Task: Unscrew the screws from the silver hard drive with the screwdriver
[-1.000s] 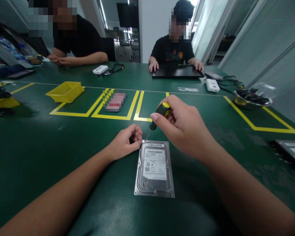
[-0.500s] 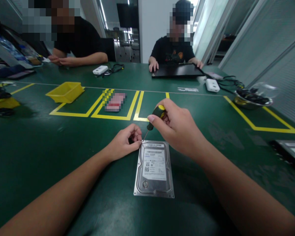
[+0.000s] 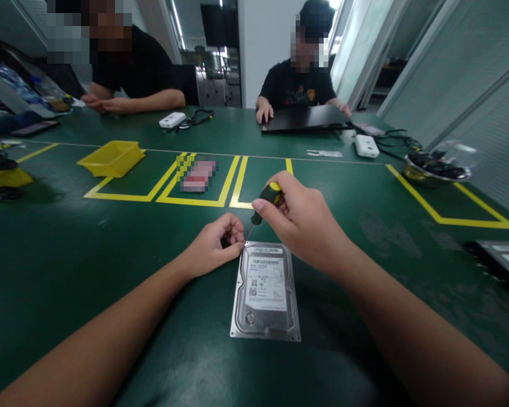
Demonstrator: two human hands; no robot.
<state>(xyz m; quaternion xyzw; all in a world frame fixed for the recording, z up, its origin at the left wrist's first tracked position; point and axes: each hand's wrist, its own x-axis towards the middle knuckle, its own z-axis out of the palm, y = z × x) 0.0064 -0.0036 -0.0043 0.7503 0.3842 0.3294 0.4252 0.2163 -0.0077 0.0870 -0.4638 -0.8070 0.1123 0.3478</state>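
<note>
A silver hard drive (image 3: 266, 291) with a white label lies flat on the green table, its label side up. My right hand (image 3: 303, 212) is wrapped round the dark green and yellow handle of a screwdriver (image 3: 257, 217). The thin shaft slants down to the drive's far left corner, where the tip meets or nearly meets the metal. My left hand (image 3: 218, 243) is closed at that same corner, fingers curled, with thumb and fingertips against the drive's edge beside the tip. Whether anything small sits between those fingertips is hidden.
Yellow tape marks sections across the table. A yellow bin (image 3: 112, 158) stands far left, a metal bowl (image 3: 436, 169) of dark parts far right. Another drive (image 3: 503, 260) lies at right. Two people sit opposite; one has hands on a flat black panel (image 3: 305, 120).
My right hand and the screwdriver handle have shifted slightly left, the tip staying by the drive's corner. My left hand and the drive hardly move. The person opposite has tilted the black panel.
</note>
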